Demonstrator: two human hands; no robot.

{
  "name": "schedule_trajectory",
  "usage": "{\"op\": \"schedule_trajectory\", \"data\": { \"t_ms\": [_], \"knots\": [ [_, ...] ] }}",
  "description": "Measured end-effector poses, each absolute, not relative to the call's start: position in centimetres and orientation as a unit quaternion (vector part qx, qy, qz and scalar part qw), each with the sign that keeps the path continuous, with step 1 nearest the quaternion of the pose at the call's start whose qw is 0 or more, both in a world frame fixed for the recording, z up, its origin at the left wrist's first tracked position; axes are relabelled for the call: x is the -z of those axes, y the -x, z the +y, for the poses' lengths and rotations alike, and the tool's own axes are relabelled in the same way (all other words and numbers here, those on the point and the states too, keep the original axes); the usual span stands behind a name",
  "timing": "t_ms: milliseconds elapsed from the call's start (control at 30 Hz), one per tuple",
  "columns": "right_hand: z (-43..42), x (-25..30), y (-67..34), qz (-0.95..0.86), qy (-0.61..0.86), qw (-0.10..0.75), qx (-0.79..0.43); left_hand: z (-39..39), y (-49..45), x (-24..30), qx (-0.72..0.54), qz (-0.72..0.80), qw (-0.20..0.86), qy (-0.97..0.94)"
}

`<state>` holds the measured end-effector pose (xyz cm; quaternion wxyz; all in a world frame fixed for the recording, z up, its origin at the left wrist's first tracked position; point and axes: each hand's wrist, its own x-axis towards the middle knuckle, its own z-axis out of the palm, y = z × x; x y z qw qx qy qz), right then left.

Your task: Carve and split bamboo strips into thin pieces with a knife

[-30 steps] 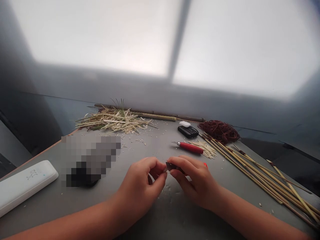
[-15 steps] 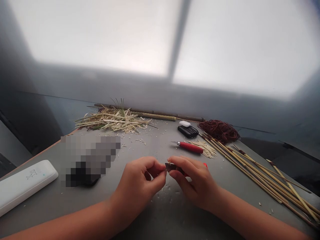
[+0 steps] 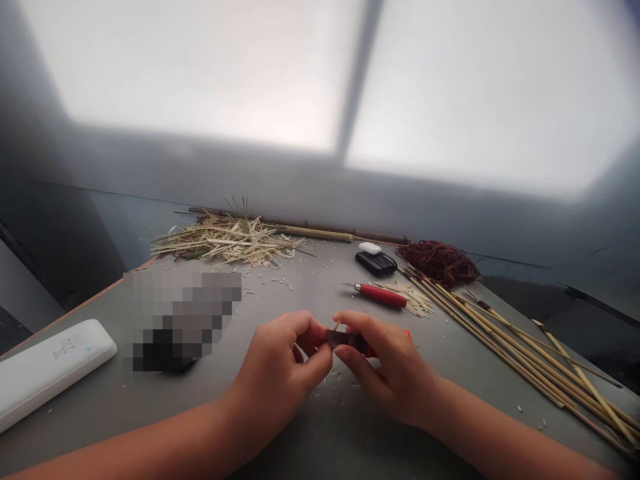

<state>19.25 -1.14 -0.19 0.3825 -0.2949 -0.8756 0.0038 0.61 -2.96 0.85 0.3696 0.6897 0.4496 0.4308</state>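
Observation:
Both hands meet low over the middle of the grey table (image 3: 280,293). My right hand (image 3: 387,367) grips a knife with a dark blade (image 3: 345,340) and a red handle that peeks out behind the fingers. My left hand (image 3: 280,370) pinches a thin, pale bamboo sliver (image 3: 337,327) against the blade; most of the sliver is hidden by the fingers. Small pale shavings lie on the table under the hands.
A second red-handled knife (image 3: 380,295) lies beyond the hands beside a heap of thin slivers (image 3: 413,297). Long bamboo sticks (image 3: 520,350) lie at the right, dark red cord (image 3: 440,261) and a black case (image 3: 376,262) behind. Bamboo scraps (image 3: 225,241) pile far left; a white device (image 3: 47,370) sits near left.
The hands have drawn slightly closer together, the blade has shifted a little left toward my left fingers, and a tip of the sliver now shows above the blade.

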Motion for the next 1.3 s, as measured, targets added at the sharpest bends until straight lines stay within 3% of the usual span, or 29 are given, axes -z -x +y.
{"op": "schedule_trajectory", "data": {
  "t_ms": [567, 833, 1133, 1300],
  "knots": [
    [-1.0, 0.0, -19.3, -0.875, 0.262, 0.406, 0.016, -3.1, -0.7, -0.6, -0.446, 0.441, 0.266, -0.732],
    [-0.9, 0.0, -19.4, -0.873, 0.275, 0.402, 0.033, -3.4, -0.8, -0.7, -0.436, 0.448, 0.302, -0.72],
    [-0.3, 0.2, -19.6, -0.851, 0.326, 0.41, 0.045, -2.1, -0.3, -1.2, -0.423, 0.501, 0.434, -0.617],
    [-0.3, 0.1, -19.6, -0.874, 0.357, 0.329, 0.007, -1.3, 0.0, -0.7, -0.466, 0.473, 0.487, -0.567]
  ]
}}
